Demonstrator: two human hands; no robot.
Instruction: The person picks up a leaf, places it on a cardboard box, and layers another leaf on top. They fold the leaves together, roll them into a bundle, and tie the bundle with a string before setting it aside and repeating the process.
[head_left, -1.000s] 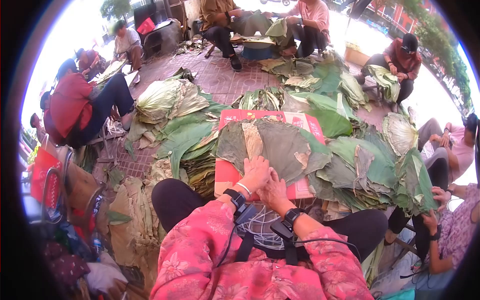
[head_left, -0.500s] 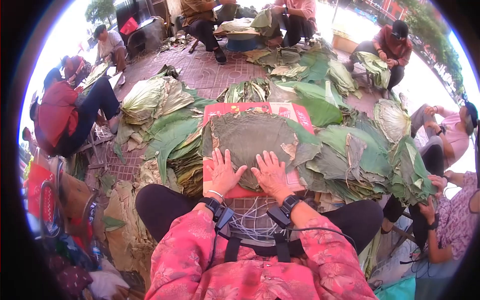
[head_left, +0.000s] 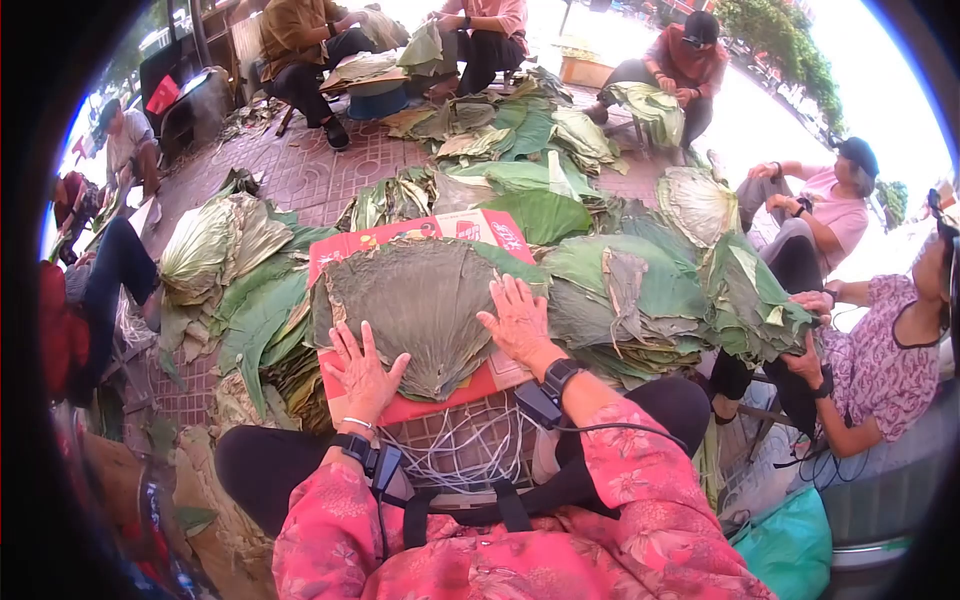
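A broad, dull grey-brown dried leaf (head_left: 410, 300) lies spread over a red printed cardboard box (head_left: 400, 408) in front of me. My left hand (head_left: 362, 378) rests on the leaf's near left edge, fingers spread. On its right side my right hand (head_left: 520, 318) lies with fingers apart, touching the leaf's edge. Neither hand grips anything. A green leaf shows partly from under the right side of the brown one.
A stack of large green leaves (head_left: 640, 290) lies to the right, another leaf pile (head_left: 262, 300) to the left. White strings (head_left: 465, 450) lie below the box. Several people sit around handling leaves; the nearest, in a patterned top (head_left: 885, 335), is at right.
My view has swung right, so the scene sits further left. My right hand has moved up along the leaf's right side; the leaf now lies flatter and more evenly spread.
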